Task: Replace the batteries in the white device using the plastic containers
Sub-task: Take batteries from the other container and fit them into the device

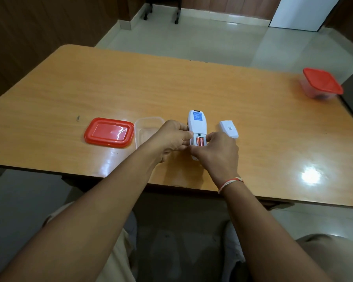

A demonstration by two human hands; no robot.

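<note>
The white device (198, 125) lies face down on the wooden table (192, 88), its battery bay open with two orange batteries (199, 141) inside. My left hand (171, 139) grips the device's left side. My right hand (216, 153) holds its lower right end, fingers at the batteries. The white battery cover (229, 129) lies just right of the device. An open clear plastic container (146, 129) stands left of my left hand, partly hidden by it, and its red lid (109, 132) lies beside it.
A second clear container with a red lid on (321, 83) stands at the table's far right edge. Beyond the table lie a tiled floor and the wheeled legs of furniture (161, 11). The near table edge runs just below my wrists.
</note>
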